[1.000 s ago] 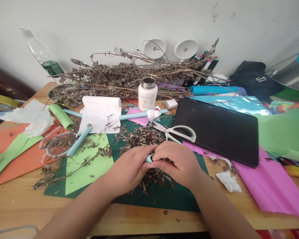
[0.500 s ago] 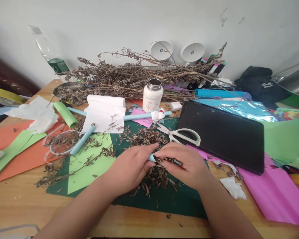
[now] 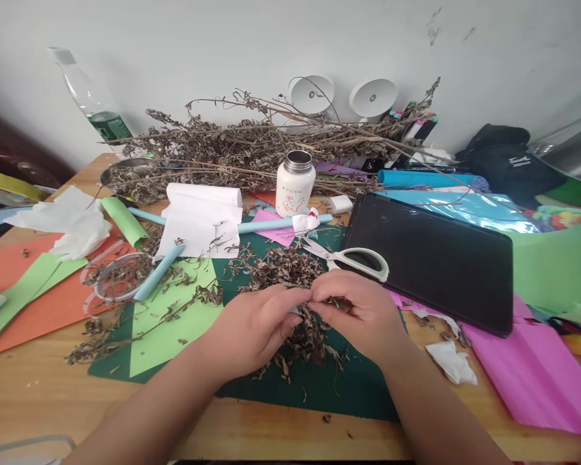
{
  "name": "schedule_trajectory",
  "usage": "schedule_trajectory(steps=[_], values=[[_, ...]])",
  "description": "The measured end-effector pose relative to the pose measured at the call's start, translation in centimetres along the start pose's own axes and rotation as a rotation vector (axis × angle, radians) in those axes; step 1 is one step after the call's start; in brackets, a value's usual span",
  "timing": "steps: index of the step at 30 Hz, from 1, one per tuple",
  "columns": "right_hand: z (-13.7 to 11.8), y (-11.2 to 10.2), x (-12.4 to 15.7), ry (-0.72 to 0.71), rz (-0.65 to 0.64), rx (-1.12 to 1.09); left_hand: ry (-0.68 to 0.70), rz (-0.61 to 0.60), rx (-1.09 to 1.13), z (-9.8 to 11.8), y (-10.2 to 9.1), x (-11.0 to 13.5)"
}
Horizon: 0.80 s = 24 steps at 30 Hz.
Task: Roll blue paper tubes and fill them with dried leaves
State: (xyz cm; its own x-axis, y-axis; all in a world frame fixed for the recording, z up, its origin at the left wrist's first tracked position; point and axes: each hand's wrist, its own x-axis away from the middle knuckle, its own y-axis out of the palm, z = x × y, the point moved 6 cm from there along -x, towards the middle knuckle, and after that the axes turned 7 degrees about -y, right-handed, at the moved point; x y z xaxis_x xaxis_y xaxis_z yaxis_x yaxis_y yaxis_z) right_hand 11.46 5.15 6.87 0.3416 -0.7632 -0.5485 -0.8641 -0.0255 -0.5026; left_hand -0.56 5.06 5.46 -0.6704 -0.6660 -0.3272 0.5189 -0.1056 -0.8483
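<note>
My left hand [image 3: 252, 329] and my right hand [image 3: 363, 313] meet over a dark green cutting mat [image 3: 348, 387], fingers closed together. Between them I grip a small light blue tube [image 3: 295, 310], of which only a sliver shows, pressed among dried leaves [image 3: 310, 339]. My right fingertips pinch a bit of the dried plant. A loose heap of crumbled dried leaves [image 3: 275, 265] lies just beyond my hands.
White-handled scissors [image 3: 353, 258] lie right of the heap, beside a black tablet [image 3: 430, 261]. A white bottle [image 3: 295, 184], a long blue tube [image 3: 271, 225], white paper [image 3: 198, 223], dried branches [image 3: 252, 148], a clear bowl [image 3: 116, 278] and coloured paper sheets [image 3: 174, 323] crowd the wooden table [image 3: 39, 394].
My hands drew closer, covering most of the blue tube. My right fingers shifted from a flat hold to a pinch on the dried plant. The camera tilted slightly.
</note>
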Motion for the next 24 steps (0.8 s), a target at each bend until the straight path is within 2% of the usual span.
schedule_trajectory(steps=[7, 15, 24], values=[[0.1, 0.5, -0.2, 0.013, 0.006, -0.024, -0.024, 0.008, 0.022, -0.1, 0.1, -0.1], [1.6, -0.5, 0.1, 0.170, 0.114, -0.158, -0.112, 0.055, 0.093, -0.3, -0.5, -0.1], [-0.9, 0.1, -0.4, -0.110, 0.000, 0.069, -0.342, 0.015, 0.444, -1.6, 0.8, 0.4]])
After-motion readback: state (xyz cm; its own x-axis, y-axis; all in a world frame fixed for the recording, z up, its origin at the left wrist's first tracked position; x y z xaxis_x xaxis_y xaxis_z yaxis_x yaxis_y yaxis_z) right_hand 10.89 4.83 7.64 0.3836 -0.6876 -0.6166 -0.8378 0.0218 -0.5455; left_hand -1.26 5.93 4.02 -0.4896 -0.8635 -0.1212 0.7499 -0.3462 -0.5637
